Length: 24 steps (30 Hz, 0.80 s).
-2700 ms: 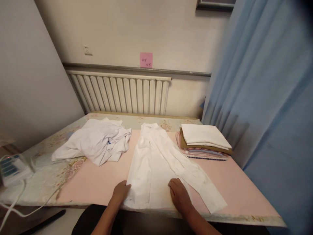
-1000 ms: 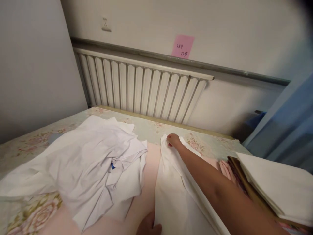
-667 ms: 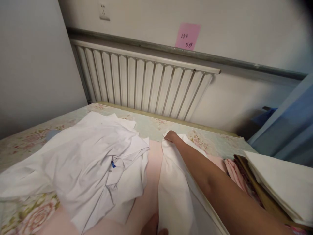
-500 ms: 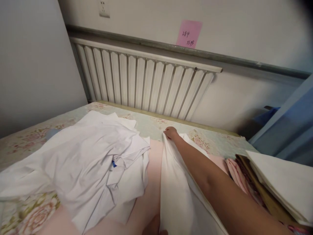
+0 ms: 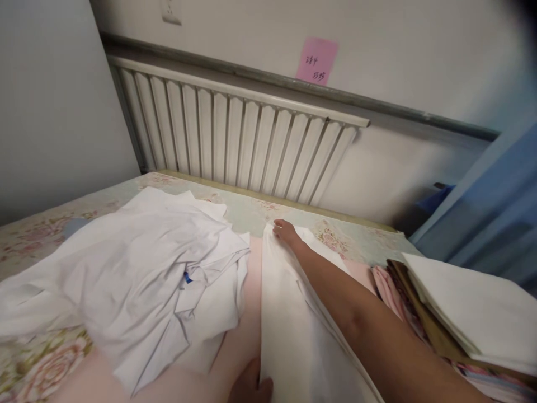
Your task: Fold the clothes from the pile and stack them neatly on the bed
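A long white cloth [image 5: 285, 313], folded lengthwise, lies over a pale pink sheet. My right hand [image 5: 286, 232] reaches across to its far end and rests on the cloth near the corner, fingertips slightly apart. At the bottom edge of the view, my left hand [image 5: 250, 385] pinches the near left edge of the cloth; its thumb shows on top and the other fingers are partly hidden. Left of the folded cloth lies a crumpled heap of white fabric [image 5: 138, 263] with a small blue mark [image 5: 187, 277].
Folded cloths [image 5: 470, 308] are stacked at the right, white on top, brown and pink below. A floral cover [image 5: 54, 364] spreads under everything. Behind stand a white radiator [image 5: 235, 134] and a wall with a pink note [image 5: 316, 61]. A blue curtain [image 5: 486, 212] hangs at right.
The cloth's far corner now lies flatter and reaches left past my right fingertips, which held it before. My left hand has come further into view. The whole view has shifted slightly.
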Each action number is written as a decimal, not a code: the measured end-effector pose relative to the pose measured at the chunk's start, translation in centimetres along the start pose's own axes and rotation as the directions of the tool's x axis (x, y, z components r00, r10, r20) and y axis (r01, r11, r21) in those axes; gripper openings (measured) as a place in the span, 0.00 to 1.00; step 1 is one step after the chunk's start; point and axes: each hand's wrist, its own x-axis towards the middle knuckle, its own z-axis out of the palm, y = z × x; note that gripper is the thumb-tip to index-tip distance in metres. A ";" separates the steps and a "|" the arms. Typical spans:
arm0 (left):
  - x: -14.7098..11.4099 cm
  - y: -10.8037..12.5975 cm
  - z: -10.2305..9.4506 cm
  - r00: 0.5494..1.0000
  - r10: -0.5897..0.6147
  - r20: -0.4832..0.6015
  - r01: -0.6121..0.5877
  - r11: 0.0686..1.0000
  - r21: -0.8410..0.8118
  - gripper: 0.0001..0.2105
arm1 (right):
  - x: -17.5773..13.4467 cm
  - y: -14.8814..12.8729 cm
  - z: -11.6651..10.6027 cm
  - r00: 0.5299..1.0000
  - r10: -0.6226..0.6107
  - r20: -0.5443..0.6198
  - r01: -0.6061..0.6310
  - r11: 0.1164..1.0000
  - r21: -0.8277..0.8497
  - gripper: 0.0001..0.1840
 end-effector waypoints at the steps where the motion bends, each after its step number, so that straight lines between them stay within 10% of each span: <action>1: -0.2 0.4 0.0 1.000 0.000 -0.010 0.000 1.000 0.001 0.22 | -0.9 -0.3 -0.6 1.000 -0.026 -0.014 0.026 0.999 -0.037 0.18; 14: -1.5 2.1 -0.2 0.994 0.078 -0.078 -0.078 0.997 0.009 0.19 | -31.3 1.8 -0.7 0.884 -0.426 0.195 0.466 0.762 -0.450 0.27; 20: -2.2 2.4 -0.5 0.990 0.125 -0.065 -0.122 0.991 0.052 0.16 | -38.2 5.1 0.7 0.894 -0.386 0.228 0.447 0.740 -0.502 0.34; 24: -2.6 2.6 -0.2 0.990 0.131 -0.057 -0.133 0.990 -0.035 0.17 | -40.8 9.7 2.6 0.815 -0.545 0.198 0.555 0.634 -0.539 0.40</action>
